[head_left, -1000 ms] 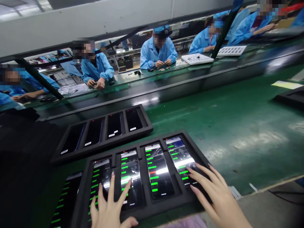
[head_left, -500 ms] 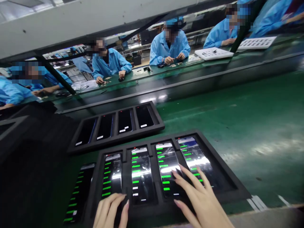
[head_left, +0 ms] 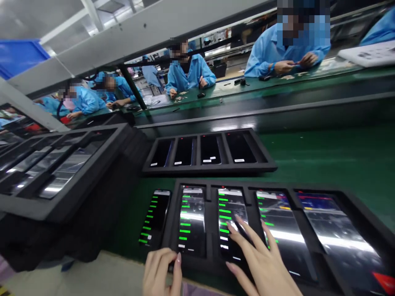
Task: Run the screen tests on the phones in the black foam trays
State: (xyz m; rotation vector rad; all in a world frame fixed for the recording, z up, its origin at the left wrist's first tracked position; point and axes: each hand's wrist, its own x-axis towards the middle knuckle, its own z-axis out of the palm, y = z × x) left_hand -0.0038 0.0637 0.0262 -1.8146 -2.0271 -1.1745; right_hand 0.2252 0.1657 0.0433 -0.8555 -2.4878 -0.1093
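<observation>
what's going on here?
A person's right hand has its fingertips on the screens of lit phones showing green bars, which sit in a black foam tray on a green conveyor. The left hand is at the tray's front edge. A second tray of dark phones lies just beyond. Co-workers in blue smocks sit at a bench across the line.
</observation>
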